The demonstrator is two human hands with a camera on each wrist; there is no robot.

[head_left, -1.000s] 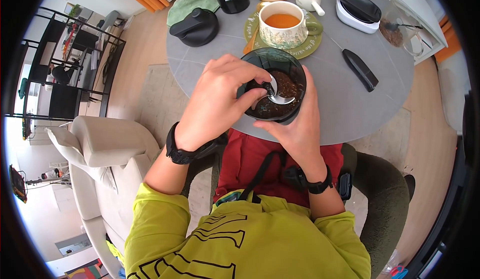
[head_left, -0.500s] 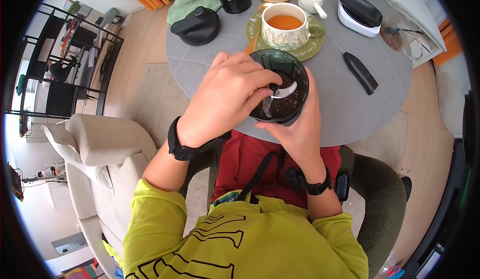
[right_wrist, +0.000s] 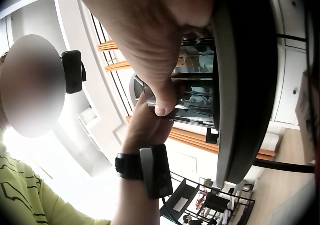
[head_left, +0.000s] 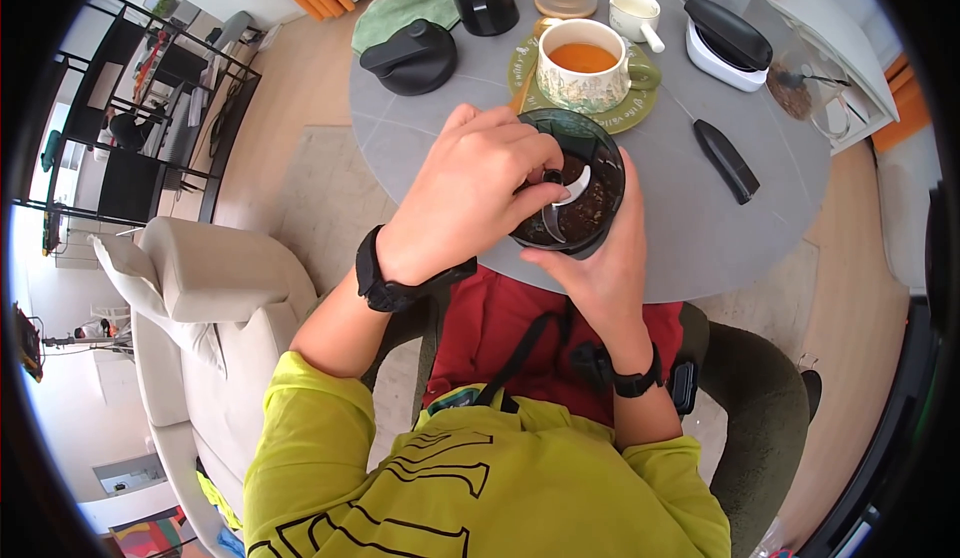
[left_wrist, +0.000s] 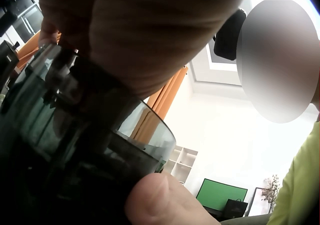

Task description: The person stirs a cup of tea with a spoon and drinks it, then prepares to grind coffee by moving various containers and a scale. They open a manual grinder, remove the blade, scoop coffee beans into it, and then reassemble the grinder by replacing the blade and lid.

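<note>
In the head view my right hand (head_left: 608,258) holds a dark see-through chopper bowl (head_left: 550,118) from its right side, thumb along the near wall. Dark brown crumbs (head_left: 595,216) lie inside it. Reaching in over the left rim, my left hand (head_left: 468,190) pinches the black hub of a curved metal chopper blade (head_left: 578,186) between thumb and fingers. The blade's lower part sits among the crumbs. In the left wrist view the bowl's wall (left_wrist: 40,150) fills the lower left. The right wrist view shows the bowl (right_wrist: 197,102) side-on beneath a hand.
Just beyond the bowl stands a mug (head_left: 585,80) of orange-brown liquid on a green saucer (head_left: 640,106). A black knobbed lid (head_left: 410,56), black pot (head_left: 482,0) and green cloth (head_left: 400,8) lie far left. Rightward are a black handheld frother (head_left: 727,161) and a black-and-white case (head_left: 725,53).
The blade has turned inside the bowl, its bright curved arm swinging from the near right towards the far side. My left hand keeps its pinch on the hub; the right keeps holding the bowl.
</note>
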